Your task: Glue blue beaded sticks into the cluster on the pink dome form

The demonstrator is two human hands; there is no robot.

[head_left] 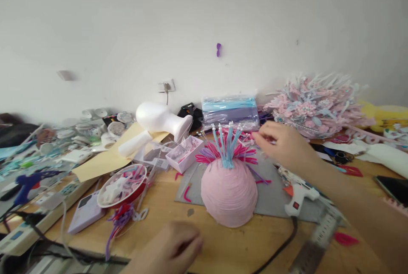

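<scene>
Nearest, the left hand [178,244] lies low over the tabletop [219,250], loosely curled and blurred, its wrist cut off by the lower edge; whether it holds anything I cannot tell. Beyond it the pink yarn-like dome [228,197] rests centrally, rounded side up. From its top the blue bead-tipped stems [227,148] rise, long axes near upright, before a magenta-and-purple fan [247,153]. The right hand [279,140] is nearer these: they lie just left of its bent, narrowly gathered fingers, whose grip is too unclear to judge. The fan's far side is hidden.
</scene>
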